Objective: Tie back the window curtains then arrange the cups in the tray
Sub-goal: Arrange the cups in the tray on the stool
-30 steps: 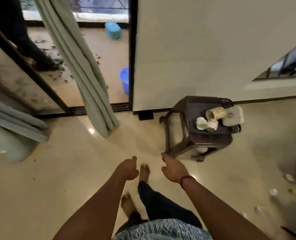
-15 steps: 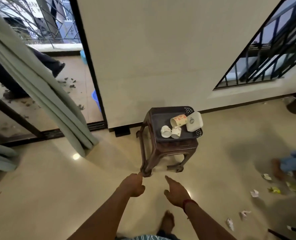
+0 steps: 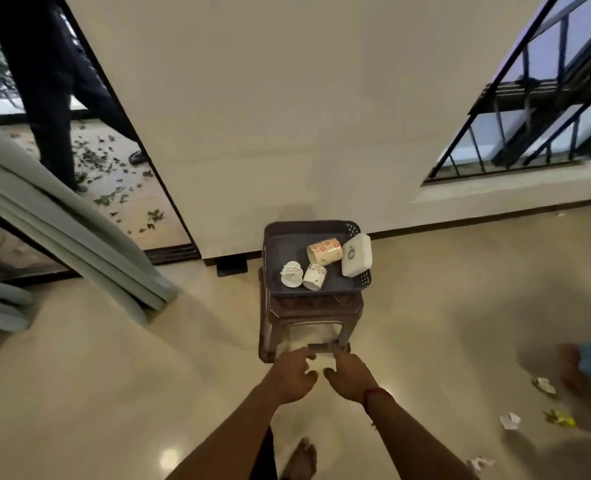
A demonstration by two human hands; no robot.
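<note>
View has swung off curtain, now left of hands, onto table straight ahead. Left hand and right hand loosely curled, grasping nothing, closer than before. Three cups toppled in tray beyond hands; arranging likely next.

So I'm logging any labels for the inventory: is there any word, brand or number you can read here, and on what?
No text can be read.
White box in the tray: a round bluish mark, too blurred to read.
Big cup: red flower print only, no words.
Two small cups: a patterned band, too small to tell any lettering.
</note>
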